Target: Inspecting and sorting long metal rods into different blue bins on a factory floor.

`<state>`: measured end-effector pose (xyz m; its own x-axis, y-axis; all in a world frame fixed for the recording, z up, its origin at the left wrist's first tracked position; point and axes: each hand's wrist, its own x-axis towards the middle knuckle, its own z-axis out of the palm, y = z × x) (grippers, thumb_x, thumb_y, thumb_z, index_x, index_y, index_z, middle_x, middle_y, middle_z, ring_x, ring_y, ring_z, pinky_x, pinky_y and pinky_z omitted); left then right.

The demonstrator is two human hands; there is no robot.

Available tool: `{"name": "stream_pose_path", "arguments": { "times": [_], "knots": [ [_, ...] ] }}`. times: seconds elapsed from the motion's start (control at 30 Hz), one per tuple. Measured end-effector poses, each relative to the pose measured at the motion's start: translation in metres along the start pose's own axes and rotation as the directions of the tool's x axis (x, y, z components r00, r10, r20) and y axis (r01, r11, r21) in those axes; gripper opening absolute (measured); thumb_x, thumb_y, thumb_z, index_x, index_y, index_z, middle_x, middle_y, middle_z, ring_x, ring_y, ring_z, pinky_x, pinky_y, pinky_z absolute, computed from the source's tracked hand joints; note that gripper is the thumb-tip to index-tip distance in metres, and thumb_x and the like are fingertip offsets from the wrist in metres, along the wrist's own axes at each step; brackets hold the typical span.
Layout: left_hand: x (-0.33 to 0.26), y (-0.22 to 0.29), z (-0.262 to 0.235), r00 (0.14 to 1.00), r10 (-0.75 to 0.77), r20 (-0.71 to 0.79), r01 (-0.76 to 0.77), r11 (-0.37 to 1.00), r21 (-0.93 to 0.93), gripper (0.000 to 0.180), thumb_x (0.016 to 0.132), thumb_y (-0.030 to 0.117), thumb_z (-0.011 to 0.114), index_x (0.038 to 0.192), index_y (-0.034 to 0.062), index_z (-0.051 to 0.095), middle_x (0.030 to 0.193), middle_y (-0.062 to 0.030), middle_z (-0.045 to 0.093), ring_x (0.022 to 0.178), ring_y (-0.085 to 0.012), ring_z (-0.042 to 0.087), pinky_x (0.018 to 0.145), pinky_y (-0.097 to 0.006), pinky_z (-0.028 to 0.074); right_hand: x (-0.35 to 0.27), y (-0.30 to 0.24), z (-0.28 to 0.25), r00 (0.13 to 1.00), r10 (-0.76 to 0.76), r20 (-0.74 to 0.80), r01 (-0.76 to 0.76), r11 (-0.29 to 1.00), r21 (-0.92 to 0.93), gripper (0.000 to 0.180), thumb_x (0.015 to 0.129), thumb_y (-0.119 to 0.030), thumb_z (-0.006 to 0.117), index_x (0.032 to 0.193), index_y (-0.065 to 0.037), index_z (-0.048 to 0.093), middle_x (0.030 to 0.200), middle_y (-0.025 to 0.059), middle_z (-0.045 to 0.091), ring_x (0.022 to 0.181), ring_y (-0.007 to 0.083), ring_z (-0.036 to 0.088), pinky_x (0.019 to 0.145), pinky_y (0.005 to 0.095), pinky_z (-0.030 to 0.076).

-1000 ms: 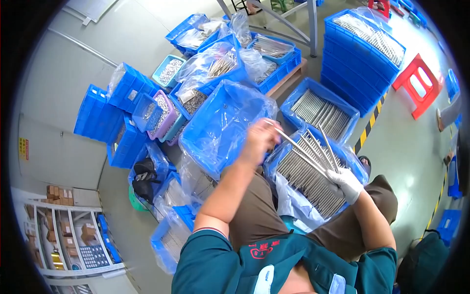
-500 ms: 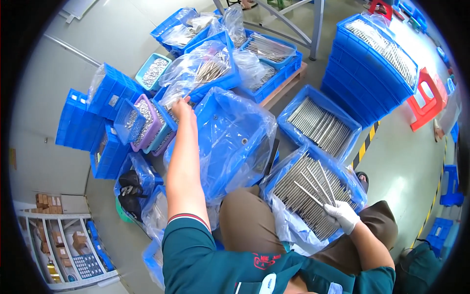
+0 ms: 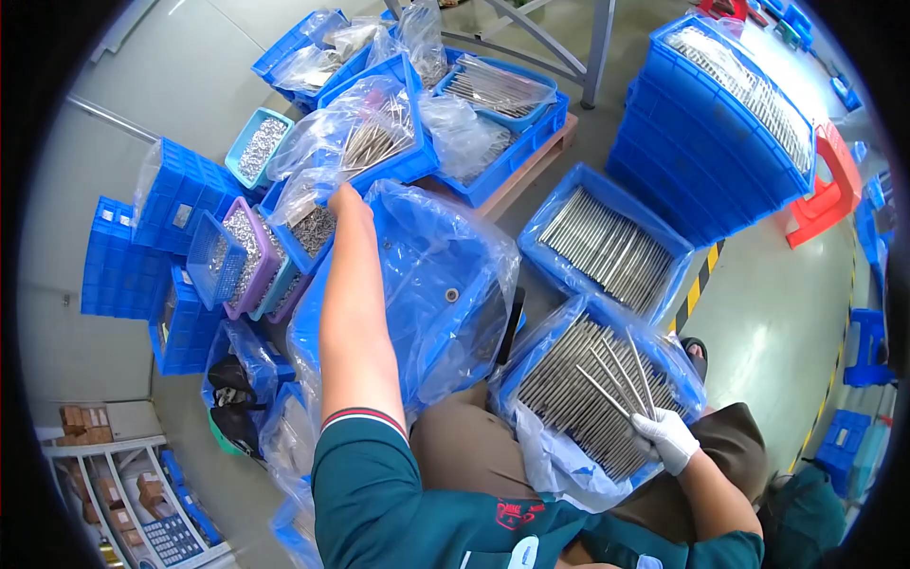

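Observation:
My right hand [image 3: 669, 442], in a white glove, is closed round several thin metal rods [image 3: 614, 381], which fan out away from me. It is above a blue crate [image 3: 505, 391] lined with plastic and filled with rows of similar rods. My bare left hand [image 3: 347, 201] is stretched far forward, at the clear plastic bag [image 3: 305, 190] over a blue bin of small metal parts [image 3: 311, 230]. Its fingers are hidden, so I cannot tell whether they grip the plastic. Under my left forearm lies a large plastic-lined blue crate [image 3: 417, 327] with a small round metal piece [image 3: 451, 295] inside.
Beyond the right-hand crate is another blue crate of rods [image 3: 607, 242], beside a tall stack of blue crates [image 3: 697, 142]. A tilted blue bin holds thin rods [image 3: 377, 142] ahead. Baskets of small parts [image 3: 248, 256] stand at the left. A red stool [image 3: 827, 190] is far right.
My view has shifted slightly, and nearby bins sit a little further left in it. My left hand stays by the plastic bag, its fingers now less visible. My right hand keeps hold of the rods.

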<state>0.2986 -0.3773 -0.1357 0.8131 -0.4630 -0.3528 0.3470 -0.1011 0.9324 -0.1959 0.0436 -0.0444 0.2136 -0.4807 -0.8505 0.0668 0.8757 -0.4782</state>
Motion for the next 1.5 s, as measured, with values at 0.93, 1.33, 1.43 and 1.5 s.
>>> {"name": "stream_pose_path", "arguments": {
  "times": [0.93, 1.33, 1.43, 1.5],
  "knots": [
    [-0.440, -0.008, -0.161, 0.013, -0.306, 0.952, 0.031, 0.952, 0.305, 0.025, 0.090, 0.029, 0.058, 0.098, 0.0052, 0.058, 0.091, -0.0096, 0.068, 0.080, -0.0179, 0.064, 0.070, -0.028, 0.047, -0.060, 0.028, -0.013, 0.833, -0.553, -0.004, 0.519, 0.786, -0.337, 0.031, 0.090, -0.032, 0.057, 0.078, -0.004, 0.058, 0.057, -0.0017, 0.049, 0.049, 0.0059, 0.044, 0.047, 0.0242, 0.036],
    [-0.434, 0.001, -0.163, -0.065, -0.297, 0.953, 0.034, 0.954, 0.299, 0.028, 0.089, 0.029, 0.059, 0.101, 0.0036, 0.057, 0.092, -0.0096, 0.066, 0.083, -0.0179, 0.064, 0.073, -0.028, 0.048, -0.064, 0.026, -0.014, 0.850, -0.516, 0.103, 0.524, 0.812, -0.257, 0.034, 0.088, -0.038, 0.060, 0.087, -0.005, 0.064, 0.062, -0.0010, 0.050, 0.053, 0.0066, 0.045, 0.049, 0.0231, 0.035],
    [-0.435, 0.004, -0.164, -0.079, -0.291, 0.953, 0.055, 0.954, 0.296, 0.029, 0.089, 0.029, 0.060, 0.102, 0.0038, 0.057, 0.094, -0.0096, 0.066, 0.084, -0.0182, 0.064, 0.075, -0.028, 0.048, -0.063, 0.026, -0.016, 0.862, -0.486, 0.144, 0.507, 0.839, -0.196, 0.034, 0.087, -0.039, 0.060, 0.088, -0.005, 0.065, 0.062, -0.0012, 0.050, 0.052, 0.0066, 0.045, 0.048, 0.0229, 0.035],
    [-0.435, 0.006, -0.164, -0.120, -0.298, 0.947, 0.077, 0.948, 0.308, 0.027, 0.088, 0.025, 0.062, 0.103, 0.0035, 0.056, 0.097, -0.0109, 0.066, 0.087, -0.0183, 0.064, 0.076, -0.029, 0.048, -0.065, 0.025, -0.016, 0.858, -0.498, 0.123, 0.513, 0.827, -0.232, 0.034, 0.088, -0.039, 0.060, 0.089, -0.005, 0.065, 0.062, -0.0011, 0.050, 0.053, 0.0064, 0.045, 0.049, 0.0227, 0.035]
  ]
}}
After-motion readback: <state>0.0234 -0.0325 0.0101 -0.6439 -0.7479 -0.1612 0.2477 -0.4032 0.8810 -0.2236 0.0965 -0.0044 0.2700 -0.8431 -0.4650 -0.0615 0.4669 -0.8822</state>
